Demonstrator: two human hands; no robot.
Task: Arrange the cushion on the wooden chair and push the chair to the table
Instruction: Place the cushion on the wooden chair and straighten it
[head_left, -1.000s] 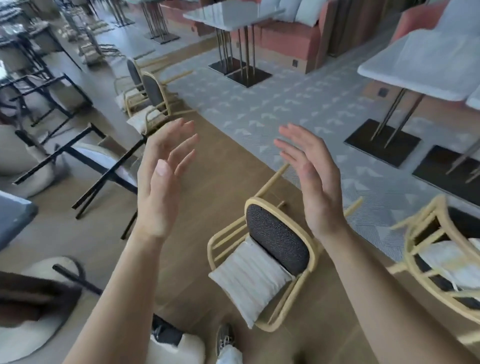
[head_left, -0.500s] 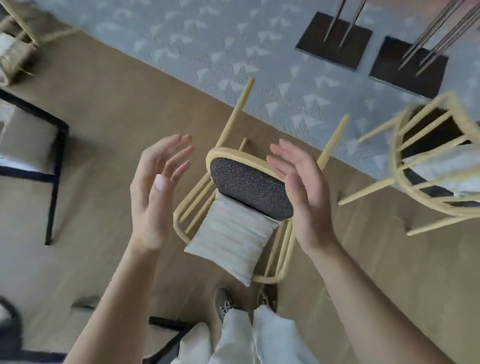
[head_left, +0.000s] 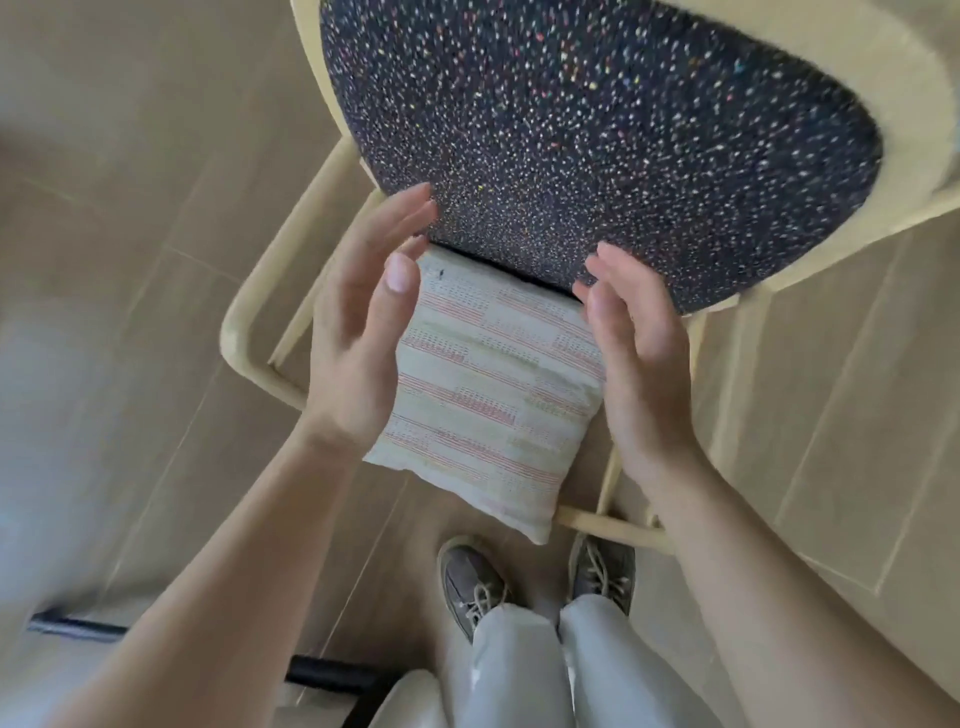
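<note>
My left grip (head_left: 358, 332) and right grip (head_left: 639, 358) are open, palms facing, with the striped cushion (head_left: 483, 395) between them.

we see the cushion (head_left: 488, 395) in off-white with thin red dashed stripes and faint green bands. the wooden chair (head_left: 249, 312) has a pale yellow frame and a dark navy backrest pad (head_left: 597, 135) flecked with white and coloured specks. the floor (head_left: 130, 234) is beige, the shoes (head_left: 470, 577) grey with pale laces, the trousers (head_left: 519, 670) light grey.
</note>
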